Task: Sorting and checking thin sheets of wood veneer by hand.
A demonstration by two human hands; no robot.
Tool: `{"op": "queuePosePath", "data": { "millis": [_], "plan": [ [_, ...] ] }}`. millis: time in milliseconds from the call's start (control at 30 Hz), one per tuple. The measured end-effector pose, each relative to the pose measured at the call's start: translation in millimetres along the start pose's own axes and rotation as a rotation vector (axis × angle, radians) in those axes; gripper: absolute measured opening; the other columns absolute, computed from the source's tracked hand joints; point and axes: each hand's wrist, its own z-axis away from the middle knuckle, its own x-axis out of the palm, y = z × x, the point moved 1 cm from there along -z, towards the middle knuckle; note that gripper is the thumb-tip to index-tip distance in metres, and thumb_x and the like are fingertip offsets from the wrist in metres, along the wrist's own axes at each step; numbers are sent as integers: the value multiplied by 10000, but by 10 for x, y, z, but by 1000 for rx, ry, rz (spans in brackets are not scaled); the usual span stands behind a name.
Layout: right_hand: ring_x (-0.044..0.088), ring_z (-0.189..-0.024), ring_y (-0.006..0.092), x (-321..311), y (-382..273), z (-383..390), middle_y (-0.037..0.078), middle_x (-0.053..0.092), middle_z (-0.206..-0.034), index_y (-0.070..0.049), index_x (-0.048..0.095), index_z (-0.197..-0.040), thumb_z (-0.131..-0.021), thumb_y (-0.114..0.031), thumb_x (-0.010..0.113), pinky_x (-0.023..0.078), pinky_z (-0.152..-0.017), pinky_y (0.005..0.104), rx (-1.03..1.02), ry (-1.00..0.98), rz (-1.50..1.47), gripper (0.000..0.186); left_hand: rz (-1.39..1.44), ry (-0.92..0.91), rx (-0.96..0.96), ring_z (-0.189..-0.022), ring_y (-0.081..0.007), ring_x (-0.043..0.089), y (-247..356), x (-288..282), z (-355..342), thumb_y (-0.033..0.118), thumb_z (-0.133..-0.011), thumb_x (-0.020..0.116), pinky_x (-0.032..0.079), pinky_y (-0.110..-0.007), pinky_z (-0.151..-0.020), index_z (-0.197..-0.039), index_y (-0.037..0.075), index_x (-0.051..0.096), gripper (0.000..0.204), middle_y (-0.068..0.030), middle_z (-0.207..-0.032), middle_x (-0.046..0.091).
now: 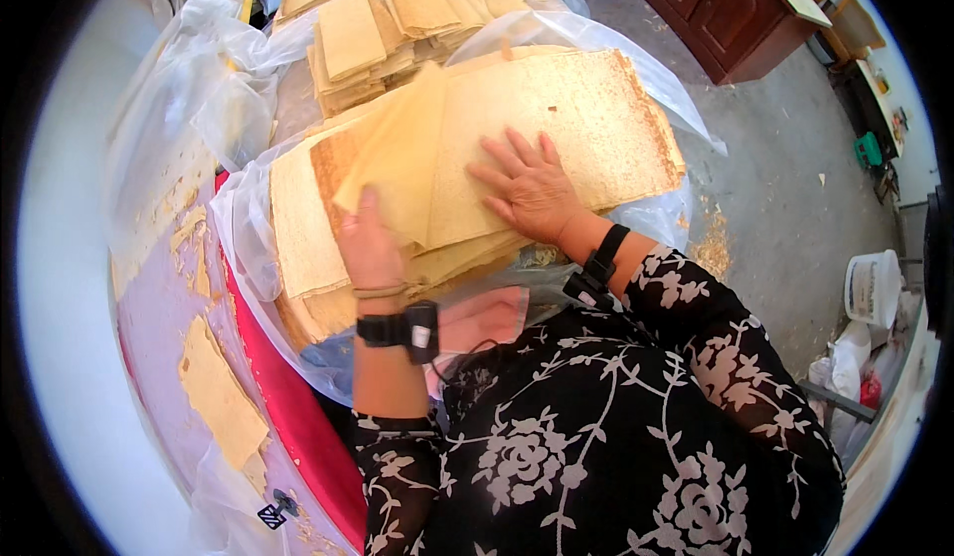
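And here the top sheet [397, 149], thin and pale yellow, is held folded back on itself at the left part of the big sheet stack [298, 223], its translucent flap slanted across the layers. The flap's near edge is met by the left hand [373, 248] — thumb laid on top, grip clamped on the sheet by all appearances, though the fingers beneath are hidden.

Over on the right part of the stack, the right hand [535, 190] is set palm down, fingers spread, grip apart and nothing pinched. The sheet is pinned flat there, presumably so that the layers are not dragged along while the other end is raised. Slow handling seems called for: brittle edges are suggested by the crumbs [714, 248] strewn on the floor to the right of the stack.

Clear plastic sheeting [243, 223] is spread around the stack's rim, probably to keep the sheets clean. Beyond the stack, smaller sheet piles [353, 39] are heaped, grouped apart by size, it seems. To its left, a torn sheet piece [224, 392] is left among scraps — and well off to its right, a white bucket [873, 288] is parked.
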Motion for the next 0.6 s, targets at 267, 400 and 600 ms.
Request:
{"op": "queuePosePath", "data": {
  "millis": [267,400,600],
  "plan": [
    [314,-1456,351,77,-9,6,69,409,-1555,-269,593,-1361,-915,-407,594,181,-1155,652,-11,25,34,466,482,342,144,-1201,-254,597,979,-1455,-321,314,-1024,568,503,-421,-1013,-1375,-43,501,505,-154,-1350,592],
    [301,-1466,348,22,17,28,67,386,-1570,-270,587,-1368,-914,-399,596,177,-1159,650,-7,-2,36,472,175,422,523,-1113,-237,641,1696,-1818,-164,352,-1028,554,537,-376,-928,-1284,-65,584,490,-141,-1261,652],
    [446,-1377,355,-42,139,-35,107,566,-1418,-170,626,-1326,-952,-440,572,251,-1138,609,93,-41,-233,465,-731,-24,684,-1099,-273,653,1753,-789,241,68,-947,548,526,-356,-916,-1298,-9,606,364,-135,-1230,673]
  ]
}}
